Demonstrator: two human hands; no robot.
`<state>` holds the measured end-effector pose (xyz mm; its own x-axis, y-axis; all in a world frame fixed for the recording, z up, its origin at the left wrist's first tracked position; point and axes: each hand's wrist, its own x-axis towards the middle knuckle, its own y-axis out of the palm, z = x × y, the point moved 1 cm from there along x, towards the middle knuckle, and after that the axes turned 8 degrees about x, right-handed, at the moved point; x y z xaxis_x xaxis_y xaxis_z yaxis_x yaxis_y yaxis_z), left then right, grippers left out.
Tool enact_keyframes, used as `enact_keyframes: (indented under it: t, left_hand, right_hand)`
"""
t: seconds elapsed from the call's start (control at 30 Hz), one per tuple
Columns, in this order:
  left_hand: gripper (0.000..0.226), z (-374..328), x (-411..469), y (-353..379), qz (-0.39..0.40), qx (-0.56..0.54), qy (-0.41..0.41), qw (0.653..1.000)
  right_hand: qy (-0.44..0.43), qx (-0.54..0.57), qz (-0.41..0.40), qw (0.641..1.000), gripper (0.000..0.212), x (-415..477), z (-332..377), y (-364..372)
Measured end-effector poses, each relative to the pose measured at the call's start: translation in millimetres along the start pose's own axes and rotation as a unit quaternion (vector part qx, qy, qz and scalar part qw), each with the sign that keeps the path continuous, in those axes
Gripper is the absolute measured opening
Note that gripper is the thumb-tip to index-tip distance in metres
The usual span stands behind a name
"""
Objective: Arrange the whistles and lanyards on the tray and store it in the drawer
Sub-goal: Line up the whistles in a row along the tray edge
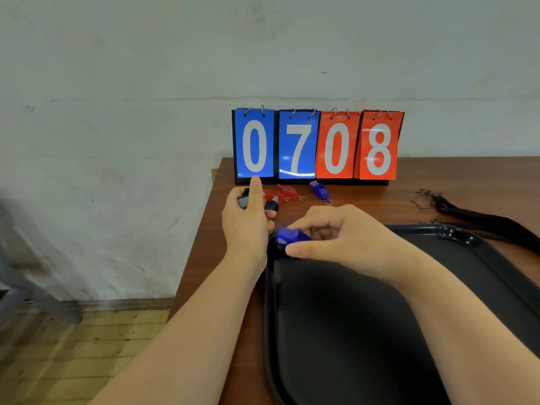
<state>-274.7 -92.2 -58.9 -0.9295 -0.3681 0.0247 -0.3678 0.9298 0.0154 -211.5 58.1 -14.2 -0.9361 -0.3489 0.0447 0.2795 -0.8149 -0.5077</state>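
Note:
My right hand pinches a blue whistle over the far left corner of the black tray. My left hand holds a black whistle just beyond that corner, thumb raised. On the table behind lie red whistles and another blue whistle with a key ring. Black lanyards lie at the far right, past the tray's rim.
A flip scoreboard showing 07 and 08 stands at the back of the brown wooden table, against the wall. The table's left edge runs close to my left arm; wooden floor lies below on the left.

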Motion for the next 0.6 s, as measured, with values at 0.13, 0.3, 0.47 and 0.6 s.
enact_keyframes:
  t: [0.13,0.3,0.47,0.6]
  left_hand:
    - [0.038,0.7,0.1,1.4,0.003,-0.014,0.0,1.0]
    - [0.039,-0.4,0.5,2.4,-0.002,-0.02,-0.008,1.0]
    - [0.041,0.0,1.1,2.6,-0.002,-0.018,-0.011,1.0]
    - [0.041,-0.1,0.8,2.9,0.0,-0.021,-0.012,1.0]
  right_hand:
    - [0.024,-0.079,0.014,0.997,0.029,1.9,-3.0,1.4]
    - [0.046,-0.187,0.015,0.981,0.03,4.3,-4.0,3.3]
    - [0.028,-0.252,0.02,0.967,0.031,7.3,-3.0,7.2]
    - [0.028,-0.253,0.016,0.967,0.031,8.0,-4.0,5.9]
